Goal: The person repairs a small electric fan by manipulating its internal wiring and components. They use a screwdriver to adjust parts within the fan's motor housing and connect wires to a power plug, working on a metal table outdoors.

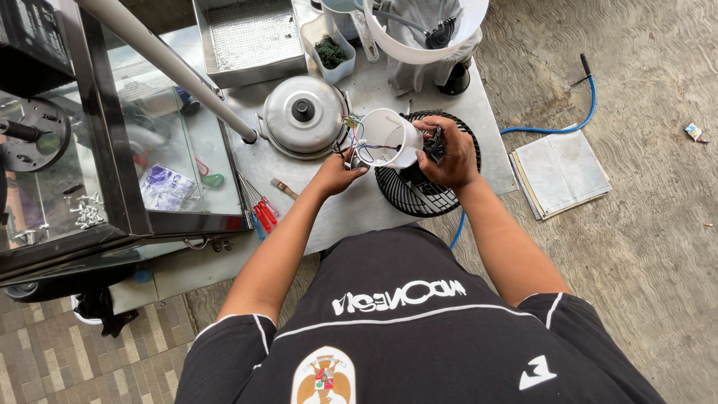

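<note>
A: Over the table, above a black grille: held a white housing, round, smooth plastic, hollow, open end toward the camera.

B: And inside?

A: Hard to read. Showed thin wires, coloured, spilling from the left rim; ends too small to make out.

B: The left hand?

A: Curled under the housing's lower left edge, gripping it by the wires. Fingertips hidden beneath.

B: Right hand?

A: Closed around the housing's right side, pinching something dark against it. Could not tell what; covered mostly by the fingers.

B: The grille whole?

A: No. Masked at the top by housing and right hand; wire ribs fanned out round below.

B: Beside it?

A: Just left, a domed metal lid, dull aluminium, black knob in the middle. Behind that, a steel tray with a mesh bottom, cut off at the top edge. Next to it, a clear tub with something dark green inside.

B: Tools?

A: Red-handled screwdrivers at the table's left edge, tips pointing away. Farther left, a glass case with a black frame, contents blurred by reflections.

B: On the ground?

A: Rough concrete at right, with a blue cable curving, partly hidden behind the table, and a pale flat folder.
</note>
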